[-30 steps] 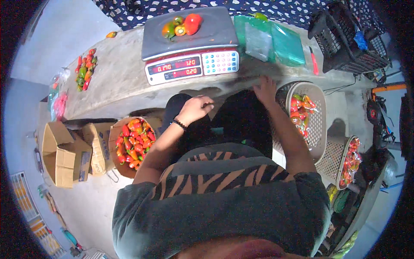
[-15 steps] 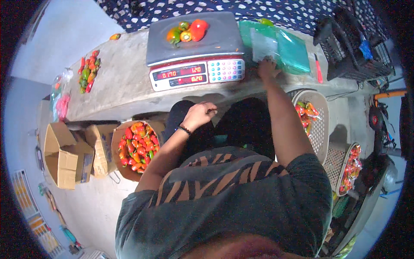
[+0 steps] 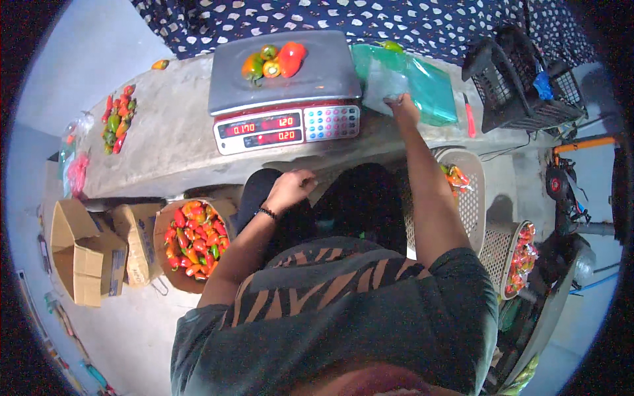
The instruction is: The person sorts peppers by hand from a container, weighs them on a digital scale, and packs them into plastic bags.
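My right hand [image 3: 405, 109] reaches over the table and pinches the near edge of a clear plastic bag [image 3: 385, 84]. That bag lies on a stack of green plastic bags [image 3: 432, 92], right of the scale. Over my left thigh rests my left hand [image 3: 290, 189], its fingers curled in; a small dark spot shows by the fingertips, and I cannot make out whether anything is held. In front of me stands a digital scale [image 3: 284, 94] with a lit display. Several red, orange and green peppers [image 3: 290, 59] sit on its grey plate.
More peppers [image 3: 119, 119] lie on the table's left side. A cardboard box of peppers [image 3: 191, 277] stands below, beside open cartons [image 3: 86, 257]. At right are a red-handled knife [image 3: 469, 117], a black crate [image 3: 522, 99] and beige baskets [image 3: 470, 211] with bagged peppers [image 3: 522, 257].
My right hand has gone from lying flat on the bags to pinching the clear bag's edge. My left hand stays at my thigh. The whole view has shifted slightly.
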### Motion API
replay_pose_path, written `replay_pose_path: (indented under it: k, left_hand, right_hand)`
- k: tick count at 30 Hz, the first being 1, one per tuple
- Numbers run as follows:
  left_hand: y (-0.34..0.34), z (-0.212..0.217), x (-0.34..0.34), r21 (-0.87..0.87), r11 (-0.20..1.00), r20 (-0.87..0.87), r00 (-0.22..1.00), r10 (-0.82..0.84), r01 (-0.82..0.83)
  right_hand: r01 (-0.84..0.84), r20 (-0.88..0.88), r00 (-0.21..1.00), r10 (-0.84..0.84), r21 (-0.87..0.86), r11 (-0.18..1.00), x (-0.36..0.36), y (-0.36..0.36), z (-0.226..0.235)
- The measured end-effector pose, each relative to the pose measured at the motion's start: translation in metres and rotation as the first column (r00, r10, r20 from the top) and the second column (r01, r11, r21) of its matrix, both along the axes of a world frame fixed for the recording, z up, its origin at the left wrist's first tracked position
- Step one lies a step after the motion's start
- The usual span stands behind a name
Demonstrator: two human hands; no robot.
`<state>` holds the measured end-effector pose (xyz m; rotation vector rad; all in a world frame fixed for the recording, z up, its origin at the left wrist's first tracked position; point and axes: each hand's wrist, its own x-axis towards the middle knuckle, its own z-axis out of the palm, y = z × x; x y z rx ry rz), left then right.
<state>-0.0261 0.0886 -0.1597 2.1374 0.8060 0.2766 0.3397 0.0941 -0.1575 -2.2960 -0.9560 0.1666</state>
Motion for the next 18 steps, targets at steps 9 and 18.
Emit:
replay_pose_path:
  k: [9, 18]
  left_hand:
    - [-0.003, 0.001, 0.002, 0.010, 1.000, -0.028, 1.000, 0.007, -0.007]
    - [-0.007, 0.006, 0.003, 0.044, 0.998, -0.011, 0.999, 0.037, -0.036]
  right_hand:
    - [-0.251, -0.189, 0.943, 0.273, 0.135, 0.959, 0.028, -0.006, 0.021]
    - [-0.301, 0.115, 0.945, 0.306, -0.060, 0.952, 0.017, -0.018, 0.044]
